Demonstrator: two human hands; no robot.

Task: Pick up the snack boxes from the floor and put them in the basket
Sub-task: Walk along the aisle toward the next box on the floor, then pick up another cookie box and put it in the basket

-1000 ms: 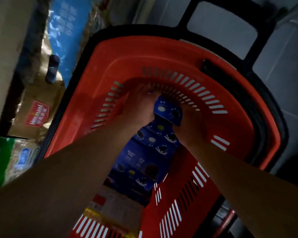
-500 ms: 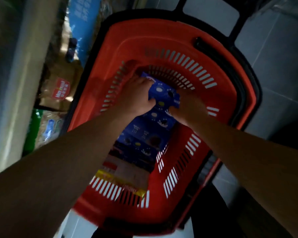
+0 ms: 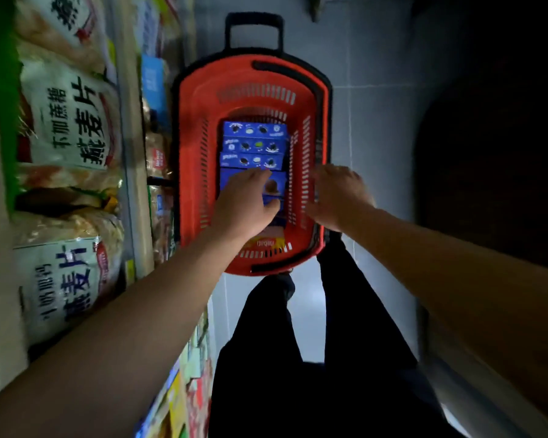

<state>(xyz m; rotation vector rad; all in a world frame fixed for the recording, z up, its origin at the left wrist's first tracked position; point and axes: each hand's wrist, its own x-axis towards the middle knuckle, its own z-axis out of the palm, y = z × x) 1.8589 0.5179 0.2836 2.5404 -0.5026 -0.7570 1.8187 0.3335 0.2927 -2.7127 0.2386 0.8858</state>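
— Head view looked straight down: the red basket (image 3: 190, 147) sat on the grey tiled floor (image 3: 377, 128) beside the shelf of oat bags (image 3: 73, 121), and the blue snack boxes (image 3: 254, 143) lay packed side by side inside it.

— Were the hands holding anything?

— No. The left hand (image 3: 246, 203) hung over the boxes, fingers loose, its grip relaxed around nothing. The right hand (image 3: 337, 194) hovered by the basket's right rim, fingers half curled, also empty. Whether either touched a box or the rim, I couldn't tell.

— How would those boxes handle, do you think?

— Light, I'd say. Thin printed card, stiff enough along the edges but easy to dent on the broad faces, and a bit slick. I'd have taken one by its long narrow sides, thumb opposite fingers, without much squeeze.

— Any left on the floor?

— None that I could see; the person's dark trouser legs (image 3: 298, 343) hid part of it.
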